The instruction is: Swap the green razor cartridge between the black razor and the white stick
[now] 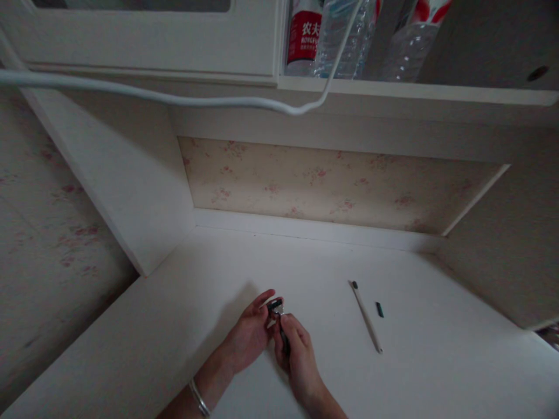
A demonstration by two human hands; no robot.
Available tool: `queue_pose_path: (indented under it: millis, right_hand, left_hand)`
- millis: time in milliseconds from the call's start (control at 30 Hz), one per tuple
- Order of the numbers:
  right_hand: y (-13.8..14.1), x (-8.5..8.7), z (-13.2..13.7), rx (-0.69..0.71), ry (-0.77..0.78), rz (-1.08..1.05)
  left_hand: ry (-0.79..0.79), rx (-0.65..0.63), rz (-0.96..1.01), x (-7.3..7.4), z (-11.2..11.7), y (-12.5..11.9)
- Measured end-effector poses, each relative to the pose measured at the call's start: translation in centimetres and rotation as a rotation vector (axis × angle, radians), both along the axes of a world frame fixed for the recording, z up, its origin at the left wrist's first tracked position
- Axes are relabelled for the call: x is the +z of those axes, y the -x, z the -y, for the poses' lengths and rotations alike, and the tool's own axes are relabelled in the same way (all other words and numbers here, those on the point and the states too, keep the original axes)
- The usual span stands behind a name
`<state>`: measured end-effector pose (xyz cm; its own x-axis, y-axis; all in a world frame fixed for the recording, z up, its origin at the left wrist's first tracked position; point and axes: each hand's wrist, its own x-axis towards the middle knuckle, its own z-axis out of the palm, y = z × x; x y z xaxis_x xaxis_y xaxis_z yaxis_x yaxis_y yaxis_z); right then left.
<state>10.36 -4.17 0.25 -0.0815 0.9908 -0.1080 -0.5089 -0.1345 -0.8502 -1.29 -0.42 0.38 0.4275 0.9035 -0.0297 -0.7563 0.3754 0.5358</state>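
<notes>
Desktop (pixel 437 337), right hand (pixel 299 344) around dark handle (pixel 285 342)

Left of the slim white stick with a dark end (pixel 367 317), a strip of smooth white tabletop (pixel 325 334) gives passage as far as the person's bare right hand (pixel 299 346). Just right of the stick, a short dark-green bar (pixel 379 309) obstructs; farther right there is room up to the grey side panel (pixel 502 244). Well behind the stick, the low white ledge (pixel 305 226) blocks
</notes>
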Motion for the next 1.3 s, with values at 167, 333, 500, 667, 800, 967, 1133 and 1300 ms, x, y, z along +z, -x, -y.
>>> queue_pose_path:
  millis: [167, 333, 500, 667, 800, 967, 1133, 1300]
  right_hand:
    - [-0.1, -0.2, -0.1, -0.004, -0.015, 0.028]
    - [-0.1, -0.3, -0.2, 0.0, -0.015, 0.036]
    - [-0.1, -0.2, -0.1, 0.014, -0.02, 0.041]
    - [-0.3, 0.1, -0.1, 0.019, -0.029, 0.088]
    - [-0.5, 0.3, -0.1, 0.019, -0.034, 0.101]
    - [-0.6, 0.9, 0.0, 0.015, -0.063, 0.102]
    - [-0.7, 1.0, 0.1, 0.04, -0.106, 0.129]
    - [-1.3, 0.9, -0.1, 0.128, -0.075, 0.112]
  left_hand:
    - [-0.001, -0.011, 0.005, -0.1, 0.0, 0.0]
    - [0.002, -0.005, -0.006, 0.1, 0.1, 0.0]
    - [0.001, -0.003, -0.029, 0.1, 0.1, -0.1]
    - [-0.007, 0.007, -0.047, -0.2, 0.0, -0.1]
    - [-0.025, 0.006, -0.043, -0.3, -0.1, 0.0]
    - [-0.041, 0.007, -0.039, 0.0, -0.1, 0.2]
    - [-0.059, -0.001, -0.071, 0.0, -0.1, 0.6]
    - [-0.122, -0.035, -0.135, 0.0, -0.3, 1.4]
